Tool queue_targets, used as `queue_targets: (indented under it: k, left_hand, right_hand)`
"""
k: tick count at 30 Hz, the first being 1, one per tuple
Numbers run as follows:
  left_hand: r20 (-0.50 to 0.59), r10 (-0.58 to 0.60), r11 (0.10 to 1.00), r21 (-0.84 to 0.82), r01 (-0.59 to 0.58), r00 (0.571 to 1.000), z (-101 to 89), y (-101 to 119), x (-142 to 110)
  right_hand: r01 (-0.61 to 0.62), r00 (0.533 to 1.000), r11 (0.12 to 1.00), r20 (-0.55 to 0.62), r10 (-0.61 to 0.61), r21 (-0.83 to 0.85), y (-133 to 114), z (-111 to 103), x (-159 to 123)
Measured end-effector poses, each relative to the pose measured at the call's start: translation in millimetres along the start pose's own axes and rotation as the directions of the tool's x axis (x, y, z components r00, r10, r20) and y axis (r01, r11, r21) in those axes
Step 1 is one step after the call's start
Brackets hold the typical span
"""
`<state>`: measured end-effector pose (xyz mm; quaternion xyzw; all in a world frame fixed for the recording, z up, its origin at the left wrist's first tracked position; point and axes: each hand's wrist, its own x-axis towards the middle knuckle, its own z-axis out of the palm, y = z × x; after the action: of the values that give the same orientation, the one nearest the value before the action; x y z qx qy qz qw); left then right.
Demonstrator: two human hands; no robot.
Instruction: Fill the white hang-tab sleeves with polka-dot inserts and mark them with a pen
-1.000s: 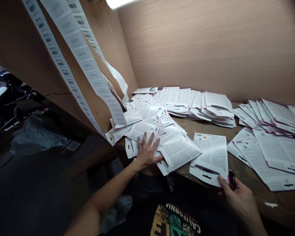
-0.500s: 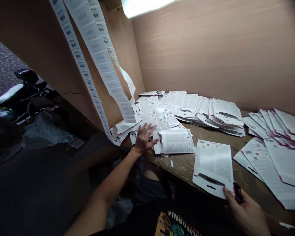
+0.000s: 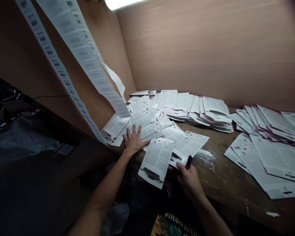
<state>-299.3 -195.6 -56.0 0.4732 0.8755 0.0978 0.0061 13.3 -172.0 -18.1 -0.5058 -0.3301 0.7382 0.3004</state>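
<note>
My left hand [image 3: 133,141] lies flat with fingers spread on a loose heap of white printed packaging cards [image 3: 147,123] at the left end of a wooden bench [image 3: 218,177]. My right hand [image 3: 188,178] is closed around a small black pen-like object [image 3: 188,161] at the bench's front edge. Its fingers also touch a white card [image 3: 156,160] that overhangs the edge. Another card [image 3: 190,146] lies just behind that hand.
Fanned stacks of cards [image 3: 201,109] run along the back wall, and more cards [image 3: 270,144] spread out at the right. Long barcode label strips [image 3: 83,55] hang down the left wooden panel. Dark clutter and a plastic sheet [image 3: 22,141] lie below left.
My right hand has slid left along the front edge, bringing the card toward the heap. My left hand stays on the heap, which has shifted.
</note>
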Motion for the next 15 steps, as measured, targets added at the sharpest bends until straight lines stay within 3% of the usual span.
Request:
queue_targets:
  k: [3, 7, 12, 15]
  left_hand:
    - [-0.023, 0.025, 1.000, 0.017, -0.025, 0.999, 2.3, -4, 29]
    - [-0.039, 0.051, 0.998, -0.019, -0.052, 0.998, 3.2, -4, 69]
    - [-0.041, 0.060, 0.996, -0.064, -0.062, 0.997, -1.1, 1, 96]
    - [-0.027, 0.163, 0.981, -0.101, -0.165, 0.986, -14.2, -4, 92]
  right_hand:
    - [0.025, 0.999, 0.993, -0.045, -0.020, 0.114, 2, 52, 29]
    - [0.038, 0.990, 0.997, -0.138, -0.028, 0.071, -8, 89, 68]
    - [0.060, 0.989, 0.996, -0.140, -0.051, 0.059, -17, 99, 89]
    - [0.088, 0.988, 0.989, -0.140, -0.071, 0.120, -10, 93, 88]
